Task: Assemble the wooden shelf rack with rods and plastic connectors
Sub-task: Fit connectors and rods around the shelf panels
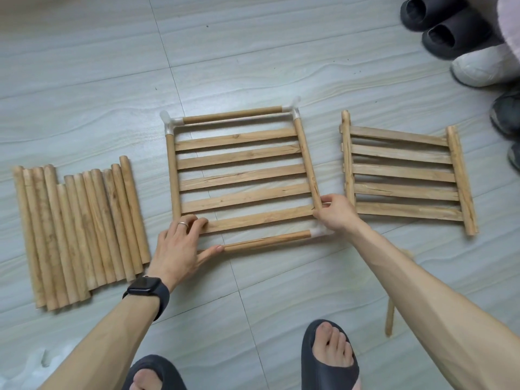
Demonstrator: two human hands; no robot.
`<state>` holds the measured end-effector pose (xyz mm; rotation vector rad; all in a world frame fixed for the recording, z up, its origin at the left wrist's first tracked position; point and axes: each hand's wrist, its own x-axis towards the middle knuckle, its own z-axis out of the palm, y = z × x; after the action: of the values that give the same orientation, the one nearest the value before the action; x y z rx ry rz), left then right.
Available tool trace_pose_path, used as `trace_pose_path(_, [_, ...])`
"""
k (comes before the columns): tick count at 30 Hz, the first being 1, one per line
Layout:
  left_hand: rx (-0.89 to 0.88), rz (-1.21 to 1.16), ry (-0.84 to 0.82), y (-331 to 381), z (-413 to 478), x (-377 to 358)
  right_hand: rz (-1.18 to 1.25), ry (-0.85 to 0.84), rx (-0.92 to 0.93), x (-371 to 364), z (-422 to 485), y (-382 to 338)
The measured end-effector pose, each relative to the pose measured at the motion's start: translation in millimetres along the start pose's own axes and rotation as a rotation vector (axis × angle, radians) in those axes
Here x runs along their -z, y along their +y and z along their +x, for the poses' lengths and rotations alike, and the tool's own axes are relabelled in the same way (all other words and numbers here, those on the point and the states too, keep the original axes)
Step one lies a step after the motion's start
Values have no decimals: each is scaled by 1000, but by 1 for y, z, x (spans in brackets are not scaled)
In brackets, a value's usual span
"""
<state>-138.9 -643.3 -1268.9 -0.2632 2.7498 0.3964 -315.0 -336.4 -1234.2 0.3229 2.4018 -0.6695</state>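
Note:
A slatted wooden shelf panel (242, 175) lies flat on the floor in the middle. White plastic connectors sit at its far-left corner (168, 123) and far-right corner (293, 108), joined by a rod (232, 114). A near rod (267, 241) runs along the front into a third connector (319, 231). My left hand (180, 243) holds the near-left corner, with the thumb along the rod's left end and the fingers on the last slat. My right hand (334, 212) pinches the lower end of the right side rail above that connector.
A row of several loose wooden rods (78, 229) lies on the left. A stack of slatted panels (405, 175) lies on the right. One rod (389, 316) shows under my right forearm. Shoes and slippers (439, 26) stand at the far right; my slippered feet (329, 358) are in front.

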Motion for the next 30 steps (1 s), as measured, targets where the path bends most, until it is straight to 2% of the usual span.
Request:
trace_pose_path(5, [-13, 20, 10, -6, -5, 2, 237, 44, 29, -8, -2, 9])
trace_pose_path(9, [-15, 17, 19, -3, -6, 4, 296, 152, 51, -18, -12, 11])
trace_pose_path(12, [-18, 3, 33, -3, -7, 3, 250, 206, 85, -20, -17, 8])
trace_pose_path(19, [-21, 17, 32, -3, -7, 4, 518, 150, -36, -19, -11, -2])
trace_pose_path(30, [-17, 49, 22, 1, -6, 3, 575, 118, -25, -25, -8, 8])
